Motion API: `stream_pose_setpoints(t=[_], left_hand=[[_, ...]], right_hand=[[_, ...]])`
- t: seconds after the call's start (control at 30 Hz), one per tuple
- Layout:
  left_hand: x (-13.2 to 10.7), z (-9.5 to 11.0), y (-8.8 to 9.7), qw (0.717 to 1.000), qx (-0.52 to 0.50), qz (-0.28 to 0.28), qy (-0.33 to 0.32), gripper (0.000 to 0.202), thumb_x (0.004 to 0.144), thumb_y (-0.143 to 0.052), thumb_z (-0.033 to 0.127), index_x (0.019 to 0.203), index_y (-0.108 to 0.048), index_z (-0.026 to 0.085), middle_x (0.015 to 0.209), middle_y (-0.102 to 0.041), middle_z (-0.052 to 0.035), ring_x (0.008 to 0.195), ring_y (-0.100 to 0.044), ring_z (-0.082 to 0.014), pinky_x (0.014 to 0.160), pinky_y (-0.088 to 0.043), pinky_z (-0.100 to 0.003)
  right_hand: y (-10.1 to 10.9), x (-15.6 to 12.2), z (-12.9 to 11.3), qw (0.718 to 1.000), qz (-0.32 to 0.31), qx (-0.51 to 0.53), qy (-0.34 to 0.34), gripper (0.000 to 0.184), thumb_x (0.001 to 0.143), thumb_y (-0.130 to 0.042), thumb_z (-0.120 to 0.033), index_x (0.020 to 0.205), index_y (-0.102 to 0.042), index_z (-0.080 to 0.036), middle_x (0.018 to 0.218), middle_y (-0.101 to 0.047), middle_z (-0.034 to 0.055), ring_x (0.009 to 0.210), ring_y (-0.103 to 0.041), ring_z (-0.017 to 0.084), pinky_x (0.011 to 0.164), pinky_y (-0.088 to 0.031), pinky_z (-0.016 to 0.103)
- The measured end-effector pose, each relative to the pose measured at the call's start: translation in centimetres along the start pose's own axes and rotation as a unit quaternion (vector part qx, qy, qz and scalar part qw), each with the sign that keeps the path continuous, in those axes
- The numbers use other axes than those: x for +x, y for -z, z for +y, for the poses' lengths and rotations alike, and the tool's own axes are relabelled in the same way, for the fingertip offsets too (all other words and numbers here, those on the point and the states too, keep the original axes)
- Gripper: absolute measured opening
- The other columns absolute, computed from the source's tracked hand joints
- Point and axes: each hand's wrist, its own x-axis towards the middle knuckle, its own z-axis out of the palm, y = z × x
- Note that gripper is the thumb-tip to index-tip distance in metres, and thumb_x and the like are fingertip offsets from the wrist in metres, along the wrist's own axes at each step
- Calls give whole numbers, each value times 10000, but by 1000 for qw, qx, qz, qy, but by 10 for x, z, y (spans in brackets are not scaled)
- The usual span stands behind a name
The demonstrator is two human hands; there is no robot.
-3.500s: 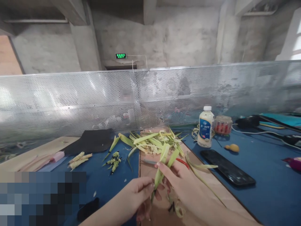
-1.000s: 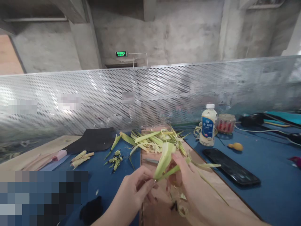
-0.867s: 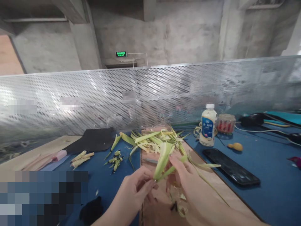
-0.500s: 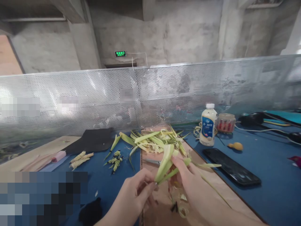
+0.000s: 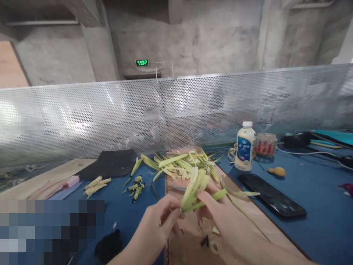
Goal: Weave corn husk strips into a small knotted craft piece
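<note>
A bundle of pale green corn husk leaves (image 5: pixel 193 187) fans upward between my two hands over the brown board (image 5: pixel 190 254). At its lower end, the thumb and fingers of my left hand (image 5: pixel 162 217) pinch the leaves together. My right hand (image 5: pixel 217 209) is closed on the right side of the same bundle, with one leaf sticking out past its knuckles. Behind them lies a heap of loose husks (image 5: pixel 176 162). A metal tool (image 5: pixel 176 187), partly hidden by the bundle, rests on the board. Below the hands is a small ring of pale strands (image 5: pixel 215 246).
Right of the board are a black phone (image 5: pixel 271 195), a white-capped bottle (image 5: pixel 245 147), a jar (image 5: pixel 265 144) and a small gourd (image 5: pixel 277 171). To the left lie green sprigs (image 5: pixel 136 187), dry husk pieces (image 5: pixel 96 186) and dark sheets (image 5: pixel 110 164). A perforated metal screen (image 5: pixel 187 106) stands behind.
The leaves in my hands have spread apart at the top, and my right-hand fingers have shifted slightly down and left along them. My left hand keeps its pinch at the base.
</note>
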Motion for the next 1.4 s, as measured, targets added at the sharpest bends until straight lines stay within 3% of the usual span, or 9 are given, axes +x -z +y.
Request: stream_pose_setpoints(t=[0.3, 0.47, 0.6, 0.8, 0.97, 1.13, 1.4], left_hand=[[0, -6, 0, 1000, 5, 4, -9, 174, 848, -425, 327, 798, -508, 183, 690, -571, 23, 554, -595, -114, 575, -422, -218], [0, -4, 0, 1000, 15, 18, -15, 168, 852, -416, 317, 796, -495, 180, 673, -563, 21, 559, -588, -116, 592, -433, -224], [-1, -2, 0, 1000, 10, 16, -24, 181, 855, -410, 325, 781, -487, 179, 720, -581, 3, 581, -589, -116, 576, -439, -211], [-3, -3, 1, 996, 65, 21, -48, 185, 863, -395, 309, 788, -503, 179, 679, -590, -2, 614, -585, -121, 588, -435, -196], [-2, -5, 1, 993, 67, 41, -82, 99, 838, -441, 249, 868, -510, 185, 803, -623, -30, 738, -601, -135, 666, -464, -205], [-1, -10, 2, 987, 77, 71, -118, 96, 824, -447, 189, 899, -506, 184, 860, -602, -35, 785, -598, -131, 745, -482, -229], [-4, -11, 4, 979, 93, 88, -157, 161, 805, -425, 120, 927, -504, 191, 897, -578, -38, 819, -594, -124, 774, -495, -226]], right_hand=[[-1, 6, 17, 997, -72, -36, 1, 136, 716, -485, -238, 823, -563, -208, 583, -578, -26, 469, -543, 111, 439, -449, 196], [-3, 4, 17, 993, -109, -23, -38, 143, 745, -446, -256, 682, -560, -197, 466, -525, -50, 367, -491, 86, 360, -409, 164], [-7, 0, 10, 990, -127, 35, -58, 216, 767, -423, -281, 621, -543, -176, 516, -564, -25, 403, -518, 88, 390, -438, 177], [-2, 0, 15, 988, -149, 44, -1, 191, 750, -491, -335, 668, -566, -179, 571, -584, -5, 480, -561, 117, 455, -477, 219], [3, -1, 17, 984, -163, 57, 30, 211, 717, -550, -386, 781, -576, -187, 672, -589, 5, 547, -570, 125, 466, -475, 220], [3, -3, 10, 983, -169, 63, 22, 176, 671, -582, -357, 733, -567, -192, 617, -547, -19, 501, -522, 103, 447, -456, 200], [7, -4, 14, 982, -185, 8, 50, 125, 720, -550, -282, 765, -569, -167, 617, -536, -18, 517, -515, 95, 486, -413, 201]])
